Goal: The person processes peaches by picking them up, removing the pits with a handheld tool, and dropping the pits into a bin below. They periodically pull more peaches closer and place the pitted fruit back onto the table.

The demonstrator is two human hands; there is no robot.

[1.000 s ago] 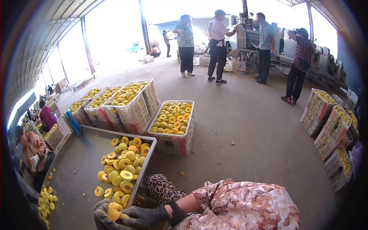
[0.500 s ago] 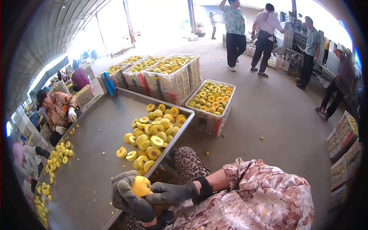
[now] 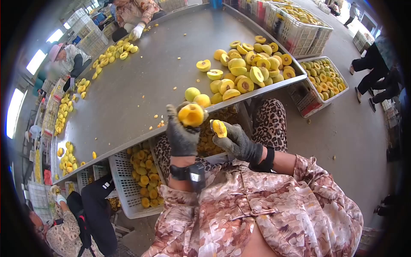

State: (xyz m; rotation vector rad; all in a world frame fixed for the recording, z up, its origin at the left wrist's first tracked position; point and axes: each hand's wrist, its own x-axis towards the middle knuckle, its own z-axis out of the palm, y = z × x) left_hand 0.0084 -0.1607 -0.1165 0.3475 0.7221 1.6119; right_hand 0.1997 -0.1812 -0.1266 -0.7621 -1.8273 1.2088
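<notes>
Metal table (image 3: pixel 158 81), upper centre: I see hands, earlier together, now apart, left hand (image 3: pixel 183 138) gripping a hollowed fruit half (image 3: pixel 191 115), right hand (image 3: pixel 240 144) a cut piece (image 3: pixel 219 128); the fruit seems split.

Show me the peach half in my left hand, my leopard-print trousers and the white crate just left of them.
Peach half (image 3: pixel 191 115), head view: cut face.
Leopard-print trousers (image 3: pixel 270 124), head view: right knee.
White crate (image 3: pixel 123 184), head view: side wall.

A rounded yellow-orange fruit piece (image 3: pixel 191 115) with a hollowed centre sits in the gloved left hand (image 3: pixel 184 133), its cavity facing the viewer. A smaller yellow cut fruit piece (image 3: pixel 219 128), brownish in the middle, stands tilted in the gloved right hand (image 3: pixel 239 143), apart from the first.
</notes>
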